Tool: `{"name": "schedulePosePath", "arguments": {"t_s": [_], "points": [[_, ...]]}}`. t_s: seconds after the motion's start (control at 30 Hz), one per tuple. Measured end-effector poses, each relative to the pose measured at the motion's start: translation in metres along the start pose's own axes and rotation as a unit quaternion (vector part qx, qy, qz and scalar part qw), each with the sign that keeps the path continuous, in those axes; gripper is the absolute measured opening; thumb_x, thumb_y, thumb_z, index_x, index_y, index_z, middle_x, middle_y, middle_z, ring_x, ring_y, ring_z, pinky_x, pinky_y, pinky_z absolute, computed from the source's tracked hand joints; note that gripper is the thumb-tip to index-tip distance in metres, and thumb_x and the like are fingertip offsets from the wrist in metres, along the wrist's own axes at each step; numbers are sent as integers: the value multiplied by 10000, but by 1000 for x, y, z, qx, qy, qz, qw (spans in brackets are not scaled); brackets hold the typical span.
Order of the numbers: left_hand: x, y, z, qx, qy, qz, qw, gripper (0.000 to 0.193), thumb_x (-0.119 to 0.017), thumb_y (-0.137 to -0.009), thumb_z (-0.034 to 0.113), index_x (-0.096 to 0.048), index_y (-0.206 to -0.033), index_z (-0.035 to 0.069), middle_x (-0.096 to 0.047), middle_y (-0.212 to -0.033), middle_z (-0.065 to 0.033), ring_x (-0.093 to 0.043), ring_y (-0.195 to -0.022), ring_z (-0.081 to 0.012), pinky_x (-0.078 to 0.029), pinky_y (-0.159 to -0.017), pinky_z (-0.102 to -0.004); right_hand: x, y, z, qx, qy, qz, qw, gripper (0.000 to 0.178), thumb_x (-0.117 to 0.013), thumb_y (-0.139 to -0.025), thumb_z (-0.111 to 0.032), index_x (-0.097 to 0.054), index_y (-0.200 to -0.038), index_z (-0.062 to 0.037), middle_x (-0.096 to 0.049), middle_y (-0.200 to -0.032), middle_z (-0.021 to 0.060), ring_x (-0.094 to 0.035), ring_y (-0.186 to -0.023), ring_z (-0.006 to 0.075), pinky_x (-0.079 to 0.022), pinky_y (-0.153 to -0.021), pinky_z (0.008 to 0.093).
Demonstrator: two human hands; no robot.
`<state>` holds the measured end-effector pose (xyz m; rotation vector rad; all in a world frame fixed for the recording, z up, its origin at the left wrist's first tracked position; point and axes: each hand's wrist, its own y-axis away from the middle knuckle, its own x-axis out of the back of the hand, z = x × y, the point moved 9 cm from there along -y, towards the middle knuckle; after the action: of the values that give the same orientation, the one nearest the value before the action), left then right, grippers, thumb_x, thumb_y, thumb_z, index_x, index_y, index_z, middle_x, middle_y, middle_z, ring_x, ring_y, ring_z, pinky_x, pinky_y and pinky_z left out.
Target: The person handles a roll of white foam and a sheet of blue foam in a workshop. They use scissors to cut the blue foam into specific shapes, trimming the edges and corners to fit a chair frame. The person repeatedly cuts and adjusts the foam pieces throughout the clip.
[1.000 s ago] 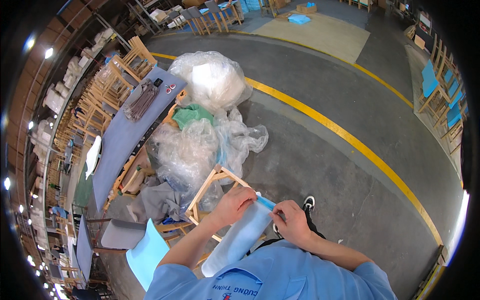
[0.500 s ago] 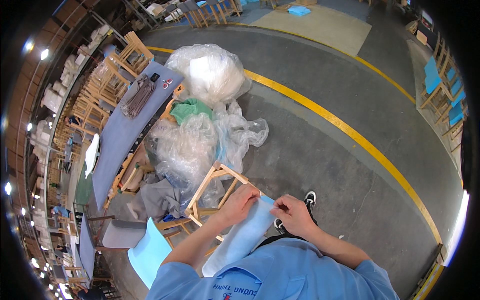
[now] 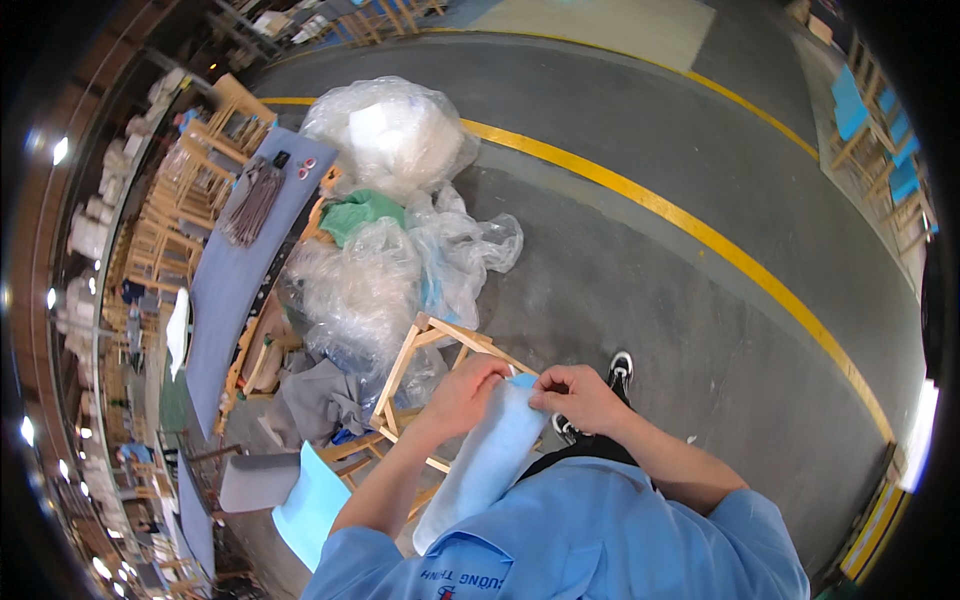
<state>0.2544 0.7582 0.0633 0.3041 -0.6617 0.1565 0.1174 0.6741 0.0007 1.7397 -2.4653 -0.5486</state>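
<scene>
Light blue cloth (image 3: 485, 455) hangs slanted before the person's shirt (image 3: 600, 530), right of the wooden frame (image 3: 398, 370) – left hand (image 3: 468, 395) nearly closed, pinching its top edge; right hand (image 3: 582, 398) fingertips together, apparently gripping the opposite corner. Best handling: small fingertip grips, even tension – avoid twisting or creasing the edge.
</scene>
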Motion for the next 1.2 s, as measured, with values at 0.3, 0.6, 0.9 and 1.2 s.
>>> {"name": "schedulePosePath", "arguments": {"t_s": [0.3,0.6,0.9,1.2], "points": [[-30,28,95,-67,-279,28,958,554,-781,-851,265,-589,-1317,35,-566,-1375,-174,-493,-1344,-428,-398,-1118,-501,32,40,52,184,183,121,958,370,-818,-815,-182,-685,-1137,-58,-659,-1094,137,-659,-1011,342,-546,-854,426],[-58,11,70,-73,-299,41,951,308,-787,-793,232,-646,-1010,67,-621,-1095,-148,-573,-1109,-403,-459,-946,-521,21,7,66,254,178,132,941,164,-744,-828,-119,-633,-939,-70,-647,-915,107,-651,-891,337,-530,-765,430],[-61,6,73,-77,-305,72,946,158,-750,-818,154,-638,-857,50,-606,-907,-122,-584,-919,-372,-485,-780,-479,59,6,121,98,83,137,982,338,-771,-840,-159,-691,-1163,-103,-686,-1051,119,-677,-981,329,-549,-862,411],[-64,3,74,-63,-319,65,943,146,-749,-825,146,-645,-845,45,-603,-943,-139,-591,-933,-378,-490,-784,-483,14,-34,150,147,254,68,954,245,-746,-858,-203,-633,-1045,-93,-656,-1073,126,-651,-1047,359,-528,-887,463]]}}
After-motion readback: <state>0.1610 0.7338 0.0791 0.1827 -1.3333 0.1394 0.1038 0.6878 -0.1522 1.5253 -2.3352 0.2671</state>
